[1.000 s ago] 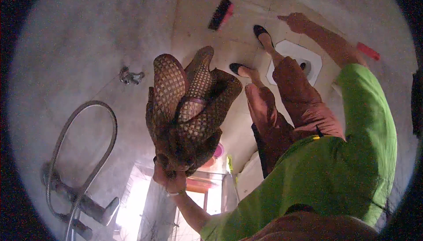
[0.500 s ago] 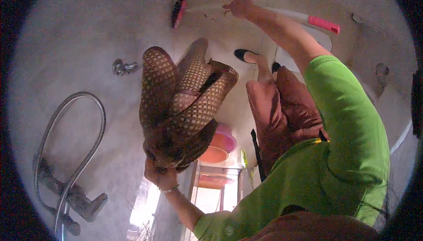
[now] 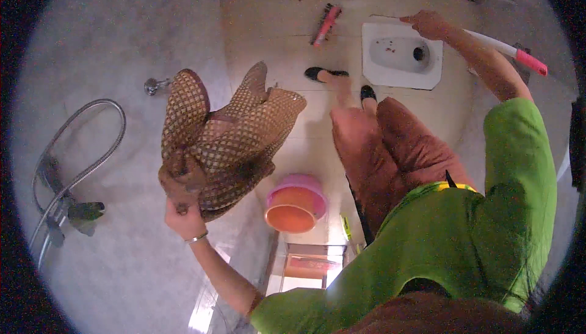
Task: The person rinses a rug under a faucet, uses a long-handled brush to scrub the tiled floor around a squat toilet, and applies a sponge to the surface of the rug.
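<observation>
From twelve o'clock right round past three, six and nine, no lettering, number or sign reads clearly!

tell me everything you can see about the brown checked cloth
The brown checked cloth has a grid of small pale tan squares and a plain, darker reddish-brown edge on its leftmost flap. It looks like fairly thick fabric. It is bunched up: the left hand grips its gathered lower end, and several rounded folds fan upward and right in the picture. It is held up beside the grey wall; whether it touches the wall is unclear.
</observation>
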`<act>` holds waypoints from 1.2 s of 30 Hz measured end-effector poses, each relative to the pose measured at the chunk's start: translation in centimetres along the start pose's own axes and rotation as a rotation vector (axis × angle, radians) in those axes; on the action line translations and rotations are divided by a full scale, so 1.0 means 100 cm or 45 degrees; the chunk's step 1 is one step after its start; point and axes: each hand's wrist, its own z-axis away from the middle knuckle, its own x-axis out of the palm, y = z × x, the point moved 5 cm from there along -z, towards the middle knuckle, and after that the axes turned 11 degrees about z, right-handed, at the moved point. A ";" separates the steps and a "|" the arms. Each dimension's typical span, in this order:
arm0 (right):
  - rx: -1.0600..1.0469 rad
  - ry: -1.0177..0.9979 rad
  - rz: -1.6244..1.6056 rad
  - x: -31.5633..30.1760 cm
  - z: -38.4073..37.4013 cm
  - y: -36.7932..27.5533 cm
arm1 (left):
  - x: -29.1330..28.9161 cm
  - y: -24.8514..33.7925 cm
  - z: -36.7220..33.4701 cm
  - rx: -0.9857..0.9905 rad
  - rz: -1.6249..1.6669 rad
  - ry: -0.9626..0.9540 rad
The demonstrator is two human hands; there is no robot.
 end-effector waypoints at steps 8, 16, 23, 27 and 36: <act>-0.041 0.446 -0.172 0.022 -0.179 -0.008 | -0.008 -0.009 -0.009 -0.055 -0.112 0.090; -0.078 0.483 0.123 0.132 -0.141 0.038 | -0.007 0.003 -0.012 -0.169 -0.229 0.025; 0.217 -0.018 -0.362 0.125 0.033 0.084 | -0.008 -0.002 -0.015 -0.147 -0.197 -0.039; 0.380 0.034 -0.289 0.101 0.101 0.094 | -0.001 -0.004 -0.018 -0.024 -0.087 -0.076; 0.169 0.151 -0.355 -0.004 0.000 -0.002 | -0.006 -0.016 -0.015 0.042 -0.012 -0.046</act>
